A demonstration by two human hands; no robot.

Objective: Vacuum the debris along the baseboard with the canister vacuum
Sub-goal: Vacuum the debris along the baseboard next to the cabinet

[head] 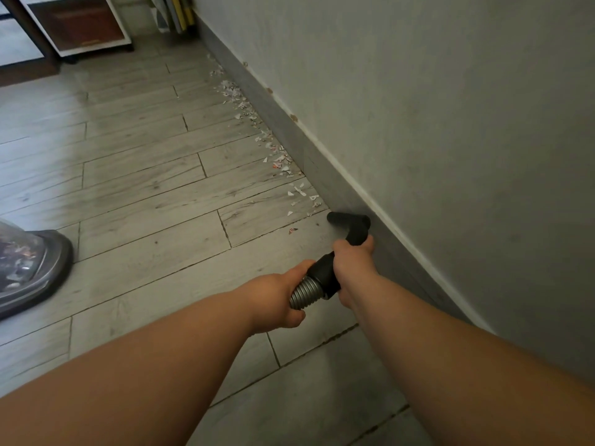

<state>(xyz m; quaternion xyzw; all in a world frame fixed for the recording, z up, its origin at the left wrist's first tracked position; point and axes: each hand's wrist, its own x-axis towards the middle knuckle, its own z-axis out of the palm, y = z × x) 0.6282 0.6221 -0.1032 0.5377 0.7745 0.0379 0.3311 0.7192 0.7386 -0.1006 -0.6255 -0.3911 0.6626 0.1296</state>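
Fingers [297, 317] curl, mostly hidden, left hand [277, 297] round the ribbed grey hose [306, 292] and right hand [352, 263] round the black nozzle [349, 222] low beside the baseboard [322, 178], torn paper debris [277, 156] trailing ahead along it, canister vacuum [29, 268] cut off at left, open floor [145, 194] between.

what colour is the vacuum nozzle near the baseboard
Black nozzle, seen best in the head view; the ribbed hose behind it is grey.
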